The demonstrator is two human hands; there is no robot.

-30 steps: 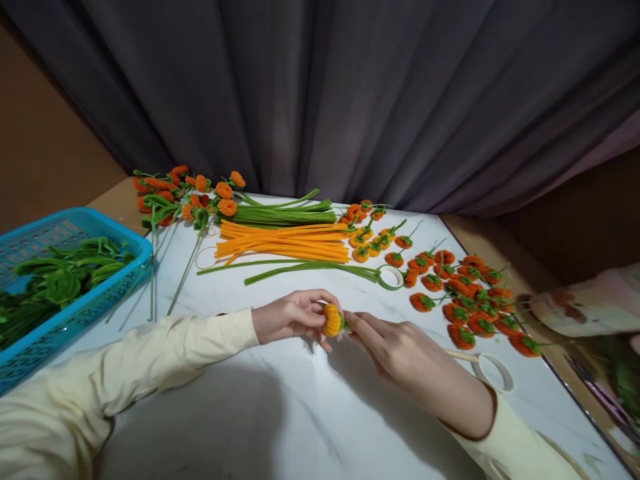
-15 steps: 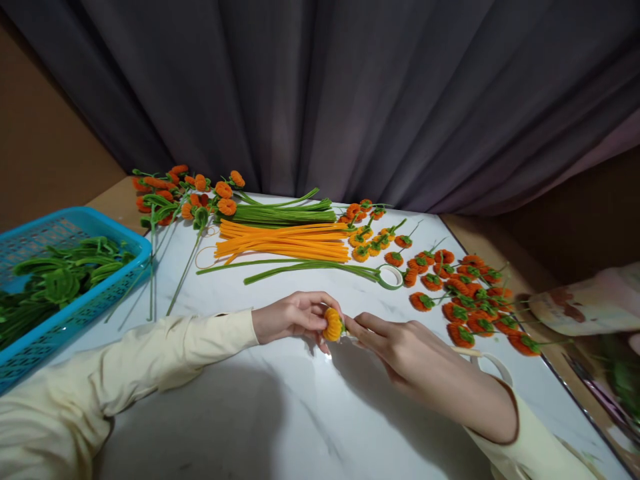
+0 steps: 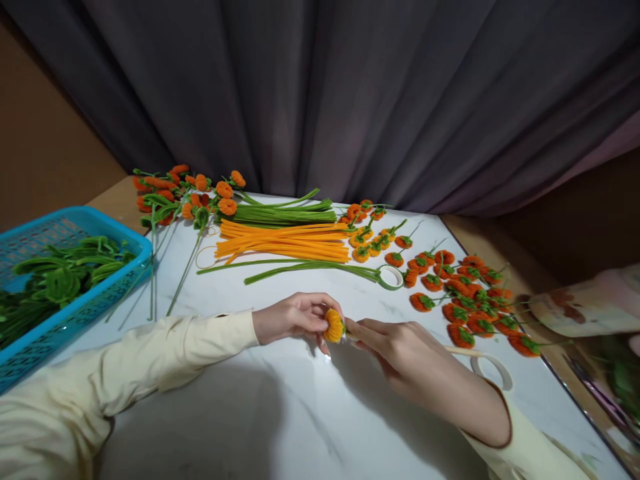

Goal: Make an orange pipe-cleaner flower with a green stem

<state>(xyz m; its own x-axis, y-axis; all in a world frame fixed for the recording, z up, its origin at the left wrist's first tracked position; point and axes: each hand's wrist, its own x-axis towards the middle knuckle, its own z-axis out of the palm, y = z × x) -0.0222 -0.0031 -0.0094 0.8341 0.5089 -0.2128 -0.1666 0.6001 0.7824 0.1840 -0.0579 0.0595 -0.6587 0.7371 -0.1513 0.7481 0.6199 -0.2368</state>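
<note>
Near the middle of the table, my left hand (image 3: 300,317) pinches a small yellow-orange pipe-cleaner persimmon (image 3: 333,326) by its rounded side. The green top of the persimmon points right, towards my right hand (image 3: 395,347). The fingers of my right hand are closed right beside that green top. A thin pale piece shows between them and the persimmon, but my hand hides most of it. By my right wrist lies a white ring (image 3: 507,381) with a tan strip (image 3: 463,351) running towards the hand.
Behind my hands lie orange pipe cleaners (image 3: 285,241), green pipe cleaners (image 3: 285,213) and a tape roll (image 3: 391,277). Finished orange persimmons (image 3: 457,313) cluster at right, beside a cup (image 3: 585,303). At left stand a blue basket (image 3: 107,290) of green pieces and stemmed orange persimmons (image 3: 227,207).
My right hand and forearm have shifted slightly down and to the left, uncovering more of the white ring. The persimmon has turned or moved very slightly in my left hand.
</note>
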